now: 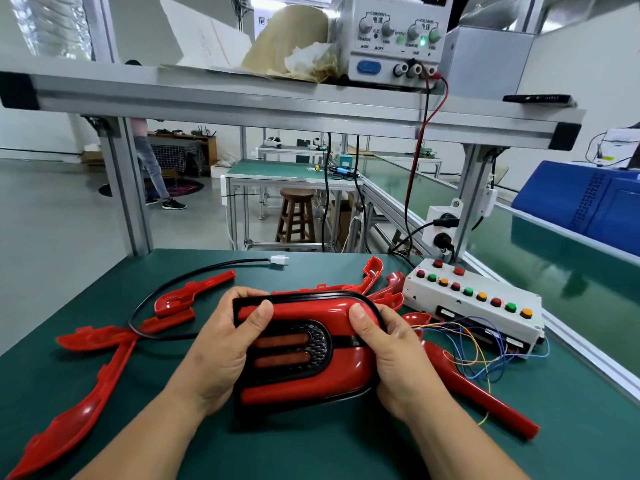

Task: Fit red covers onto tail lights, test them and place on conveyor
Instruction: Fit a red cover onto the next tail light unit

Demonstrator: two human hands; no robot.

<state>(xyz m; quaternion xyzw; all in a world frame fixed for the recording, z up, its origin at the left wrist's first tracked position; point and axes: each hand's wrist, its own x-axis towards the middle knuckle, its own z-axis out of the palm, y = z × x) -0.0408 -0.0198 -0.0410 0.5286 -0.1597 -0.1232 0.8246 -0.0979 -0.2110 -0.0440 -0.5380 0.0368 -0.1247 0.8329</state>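
A tail light (304,348) with a black rim and a glossy red cover sits between both hands above the green bench. My left hand (221,344) grips its left side, thumb pressed on the red cover's top band. My right hand (394,355) holds the right end, thumb on the cover's upper curve. A black cable (156,296) runs from the light's left side round to a white connector (279,260) lying on the mat. Several loose red covers (114,344) lie to the left and behind the light (372,271).
A white test box (474,303) with coloured buttons and loose thin wires (464,344) stands at the right. The green conveyor (540,244) runs along the right side. A power supply (394,39) sits on the shelf overhead. A person stands far left by the frame post.
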